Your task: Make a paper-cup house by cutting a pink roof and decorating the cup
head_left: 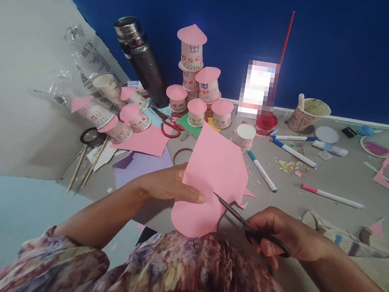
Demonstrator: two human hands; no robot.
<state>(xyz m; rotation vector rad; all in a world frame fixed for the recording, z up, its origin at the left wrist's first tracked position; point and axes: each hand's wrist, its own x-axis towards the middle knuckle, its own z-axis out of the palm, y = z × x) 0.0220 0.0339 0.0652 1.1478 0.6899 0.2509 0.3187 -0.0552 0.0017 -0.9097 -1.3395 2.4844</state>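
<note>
My left hand point(170, 184) grips a sheet of pink paper point(219, 162) above the table's front edge, thumb on top and fingers hidden behind it. The sheet's lower part is rounded and its right edge is cut unevenly, with small pointed scraps beside it. In my right hand point(273, 231) is a pair of scissors point(239, 213) with dark handles, fingers through the loops. Its blades reach into the paper from the right, their tip close to my left thumb. Behind the paper stand several decorated paper cups with pink cone roofs point(192, 36), some stacked as a tower.
A dark flask point(145, 60) leans at the back left near clear plastic wrapping point(82, 66). Red-handled scissors point(171, 127), a black tape roll point(91, 136) and a purple sheet point(147, 170) lie leftward. Markers point(263, 173), a patterned cup point(308, 115) and a cloth point(342, 236) are at right.
</note>
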